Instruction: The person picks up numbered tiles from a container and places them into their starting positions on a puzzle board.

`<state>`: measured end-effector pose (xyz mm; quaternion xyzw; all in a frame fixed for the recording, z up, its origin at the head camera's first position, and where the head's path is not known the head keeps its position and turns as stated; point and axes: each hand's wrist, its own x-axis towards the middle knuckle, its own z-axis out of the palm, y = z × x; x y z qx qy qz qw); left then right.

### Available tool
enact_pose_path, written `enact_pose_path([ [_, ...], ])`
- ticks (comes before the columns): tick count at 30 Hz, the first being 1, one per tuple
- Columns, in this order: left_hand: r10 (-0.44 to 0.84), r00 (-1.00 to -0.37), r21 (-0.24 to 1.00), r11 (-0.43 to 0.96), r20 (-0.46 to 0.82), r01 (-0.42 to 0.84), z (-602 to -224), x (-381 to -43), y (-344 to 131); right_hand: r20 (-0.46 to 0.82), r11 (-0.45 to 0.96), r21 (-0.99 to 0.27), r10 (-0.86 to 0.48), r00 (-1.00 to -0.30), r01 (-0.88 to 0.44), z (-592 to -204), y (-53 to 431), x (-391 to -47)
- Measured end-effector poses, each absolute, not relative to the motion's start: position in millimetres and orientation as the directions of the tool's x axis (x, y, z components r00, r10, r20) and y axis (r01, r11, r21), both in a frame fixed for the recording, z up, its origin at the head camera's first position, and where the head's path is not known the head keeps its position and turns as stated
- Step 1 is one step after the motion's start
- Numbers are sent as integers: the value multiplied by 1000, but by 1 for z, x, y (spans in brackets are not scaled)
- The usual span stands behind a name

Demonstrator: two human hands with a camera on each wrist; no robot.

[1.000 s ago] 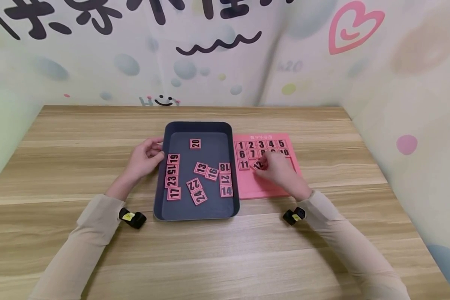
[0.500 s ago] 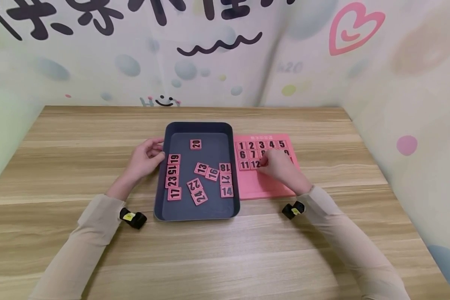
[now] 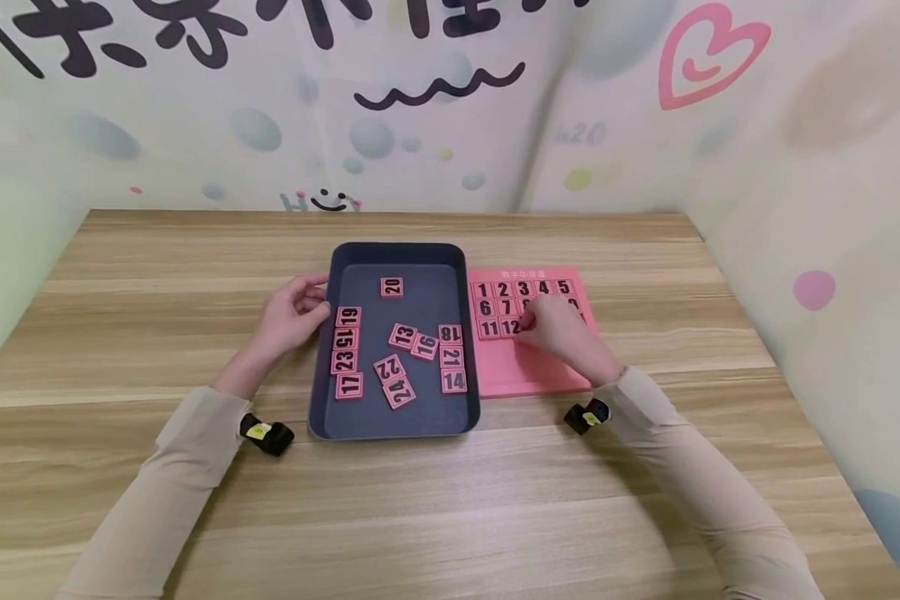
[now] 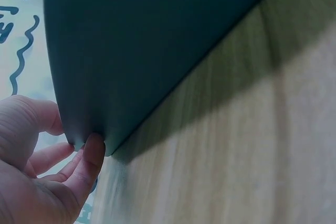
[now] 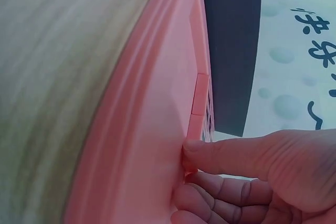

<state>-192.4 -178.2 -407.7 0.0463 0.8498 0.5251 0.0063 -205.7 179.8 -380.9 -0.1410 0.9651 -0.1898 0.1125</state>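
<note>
My right hand (image 3: pixel 558 329) is over the pink number board (image 3: pixel 528 379), its thumb and fingers pinching the right side of number tile 12 (image 3: pixel 509 327). That tile lies in the third row, beside tile 11 (image 3: pixel 488 328). In the right wrist view the thumb (image 5: pixel 226 156) presses against the tile's edge, with the other fingers curled below. My left hand (image 3: pixel 288 317) touches the outer left side of the dark tray (image 3: pixel 390 425). The left wrist view shows the fingers and thumb (image 4: pixel 93 156) loosely bent at the tray's outer wall (image 4: pixel 126 51).
Inside the tray lie several loose number tiles, among them tile 20 (image 3: pixel 392 287), tile 13 (image 3: pixel 402 336) and tile 14 (image 3: pixel 453 381). The tray stands against the board's left edge. Both are on a wooden table (image 3: pixel 435 517) before a decorated wall (image 3: pixel 420 150).
Tile 12 was tilted between my right fingers; it now sits straight beside tile 11. My right hand has shifted slightly left. The left hand and tray have stayed in place.
</note>
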Motion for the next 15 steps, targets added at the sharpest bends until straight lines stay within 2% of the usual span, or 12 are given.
enact_pose_path([
  [5,89,-995,895,439,43,78,-408,-193,-178,-160,903,-376,-283,-946,-207,-373,176,-209],
  [9,90,-995,898,432,51,85,-408,-193,-177,-71,840,-479,-325,-943,-253,-365,161,-210],
  [15,87,-995,901,425,50,82,-409,-193,-178,27,700,-621,-431,-902,-353,-361,124,-211],
])
